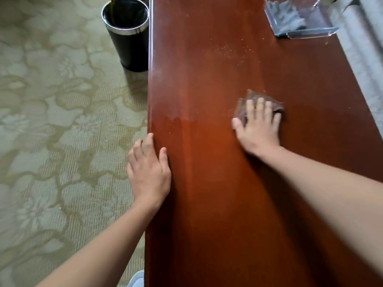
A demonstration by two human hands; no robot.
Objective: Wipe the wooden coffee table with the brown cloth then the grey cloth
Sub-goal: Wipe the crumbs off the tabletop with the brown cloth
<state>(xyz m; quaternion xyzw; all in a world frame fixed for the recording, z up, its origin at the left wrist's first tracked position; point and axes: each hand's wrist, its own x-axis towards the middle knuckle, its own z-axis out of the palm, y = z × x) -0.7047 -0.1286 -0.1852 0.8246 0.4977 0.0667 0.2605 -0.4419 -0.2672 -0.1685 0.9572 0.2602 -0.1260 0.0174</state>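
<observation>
A: Right hand [259, 125]?
B: Flat, fingers spread, pressing the brown cloth [263, 104] onto the wooden coffee table [207, 183], mid-surface, nearer its right edge.

A: Left hand [149, 172]?
B: Open, holding nothing; palm rests on the table's left edge.

A: Grey cloth [288, 17]?
B: In a clear tray [310, 33] at the far right corner. Pale specks [232, 51] lie between tray and brown cloth.

Wooden table [207, 193]: brown cloth [251, 98], tray [310, 34].
</observation>
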